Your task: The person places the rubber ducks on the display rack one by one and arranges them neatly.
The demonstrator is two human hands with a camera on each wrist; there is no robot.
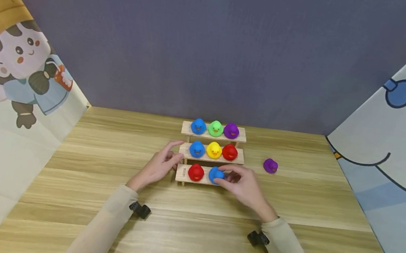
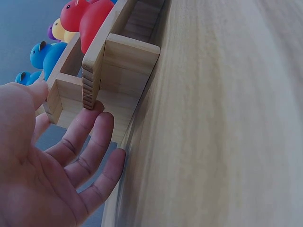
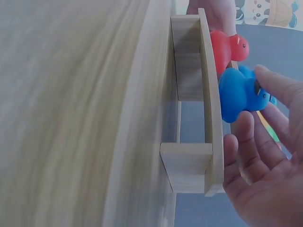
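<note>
A three-tier wooden rack (image 1: pixel 181 175) stands mid-table and carries small rubber ducks. On its lowest tier sit a red duck (image 1: pixel 196 172) and a blue duck (image 1: pixel 215 174). My right hand (image 1: pixel 228 174) pinches that blue duck (image 3: pixel 236 92) between thumb and fingers, with the red duck (image 3: pixel 227 47) just beyond it. My left hand (image 1: pixel 174 155) rests straight fingers (image 2: pixel 90 120) against the rack's left end (image 2: pixel 128 61), the thumb by the middle tier. The middle and top tiers hold three ducks each. A purple duck (image 1: pixel 270 165) lies loose on the table to the rack's right.
The wooden table (image 1: pixel 192 232) is walled by cartoon-printed panels on the left (image 1: pixel 17 94) and right (image 1: pixel 388 162), with a grey backdrop behind. Bare tabletop stretches in front of the rack and on both sides of it.
</note>
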